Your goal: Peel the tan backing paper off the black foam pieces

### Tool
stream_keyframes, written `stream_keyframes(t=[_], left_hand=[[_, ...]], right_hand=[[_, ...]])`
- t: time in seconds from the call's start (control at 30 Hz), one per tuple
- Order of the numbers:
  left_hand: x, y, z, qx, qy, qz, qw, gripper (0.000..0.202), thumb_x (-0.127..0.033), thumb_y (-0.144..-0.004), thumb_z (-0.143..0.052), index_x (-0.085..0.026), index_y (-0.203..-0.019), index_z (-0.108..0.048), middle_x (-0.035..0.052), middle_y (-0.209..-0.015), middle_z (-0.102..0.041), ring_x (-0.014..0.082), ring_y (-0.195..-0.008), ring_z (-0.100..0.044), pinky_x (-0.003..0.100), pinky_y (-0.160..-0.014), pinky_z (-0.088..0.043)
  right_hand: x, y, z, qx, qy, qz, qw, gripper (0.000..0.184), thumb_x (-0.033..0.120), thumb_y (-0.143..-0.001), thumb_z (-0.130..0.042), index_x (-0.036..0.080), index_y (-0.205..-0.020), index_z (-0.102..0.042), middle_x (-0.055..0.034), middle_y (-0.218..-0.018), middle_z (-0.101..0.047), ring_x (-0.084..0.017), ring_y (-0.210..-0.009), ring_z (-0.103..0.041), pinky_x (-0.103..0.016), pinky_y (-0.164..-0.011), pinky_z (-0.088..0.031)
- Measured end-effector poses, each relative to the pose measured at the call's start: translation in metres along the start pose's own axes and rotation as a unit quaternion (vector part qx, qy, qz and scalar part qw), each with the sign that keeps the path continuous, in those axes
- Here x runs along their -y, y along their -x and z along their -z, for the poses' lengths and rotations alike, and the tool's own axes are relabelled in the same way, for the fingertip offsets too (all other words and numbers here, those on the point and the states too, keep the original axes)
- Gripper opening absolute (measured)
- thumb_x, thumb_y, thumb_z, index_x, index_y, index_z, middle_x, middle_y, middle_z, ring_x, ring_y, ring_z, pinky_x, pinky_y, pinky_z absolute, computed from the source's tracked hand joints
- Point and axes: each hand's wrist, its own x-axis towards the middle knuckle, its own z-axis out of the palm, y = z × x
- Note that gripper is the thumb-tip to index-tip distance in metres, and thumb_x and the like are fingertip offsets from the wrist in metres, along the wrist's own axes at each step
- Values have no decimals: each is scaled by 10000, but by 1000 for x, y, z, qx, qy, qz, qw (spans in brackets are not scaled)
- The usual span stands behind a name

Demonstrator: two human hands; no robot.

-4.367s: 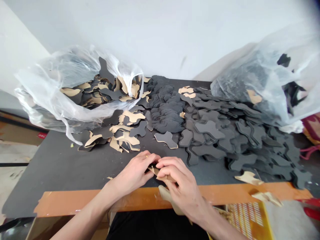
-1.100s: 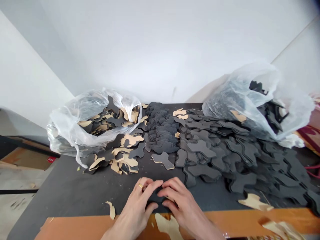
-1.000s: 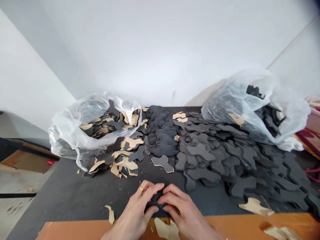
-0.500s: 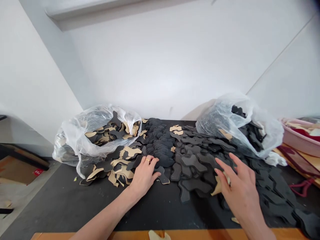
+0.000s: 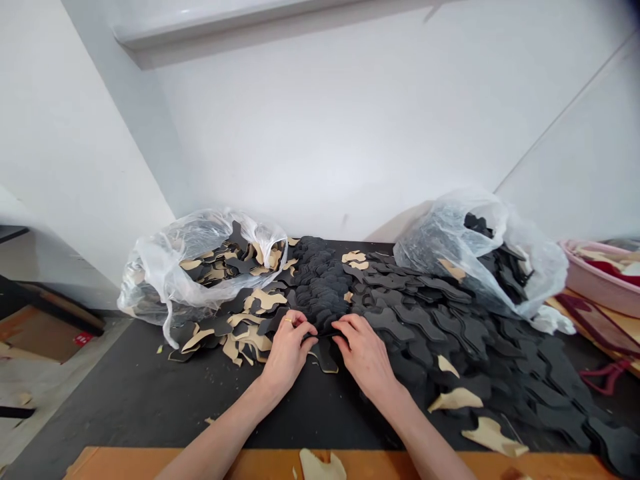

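Your right hand (image 5: 365, 355) has come back beside your left hand (image 5: 289, 351); the fingers of both now pinch a black cutout (image 5: 323, 335), held at the near edge of the black stack (image 5: 320, 287).

A clear plastic bag (image 5: 153, 280) lies on the black table (image 5: 125, 393) at ten o'clock, and another plastic bag (image 5: 440, 257) lies at one o'clock. A pink basin (image 5: 595, 267) stands at two o'clock, and brown cardboard (image 5: 43, 337) is on the floor at nine o'clock.
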Motion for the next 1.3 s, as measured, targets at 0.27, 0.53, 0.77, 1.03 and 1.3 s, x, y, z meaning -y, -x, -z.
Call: stream_keyframes(t=[0.27,0.53,0.77,1.03,1.3], left_hand=[[14,-5,24,-23,90,77,993,145,-234,-822,-669,-193,-953,-716,56,-1049,-573,166,-803,-656,343,-751,-602],[9,29,71,-30,148,170,974,163,-360,-833,-679,-209,-837,-740,74,-1040,-674,225,-983,-677,294,-739,-600],[-16,63,81,-25,212,207,955,91,-313,-825,-711,-224,-811,-719,42,-992,-721,197,-968,-684,243,-754,-578],[-40,71,71,24,166,184,969,90,-265,-849,-672,-212,-795,-720,37,-973,-690,145,-817,-678,205,-689,-558],[-44,59,78,74,310,264,910,181,-293,-908,-532,-199,-886,-685,42,-976,-689,178,-913,-687,287,-830,-590]], right_hand=[[-5,-28,-8,44,-78,-47,995,130,160,-905,-568,215,-881,-683,-33,-835,-701,-206,-787,-641,-291,-678,-478],[-13,-21,8,122,-220,-115,961,191,212,-938,-468,187,-1032,-633,-24,-866,-696,-178,-768,-643,-257,-668,-477],[30,31,15,272,-263,-65,923,321,105,-866,-559,243,-1128,-683,-45,-1014,-675,-189,-879,-644,-299,-787,-516],[42,35,30,228,-380,-191,876,249,301,-901,-655,292,-1150,-649,-10,-1017,-658,-159,-862,-620,-255,-720,-504],[53,45,19,189,-420,-169,872,293,130,-868,-651,311,-1096,-690,5,-1008,-613,-130,-833,-579,-219,-677,-502]])
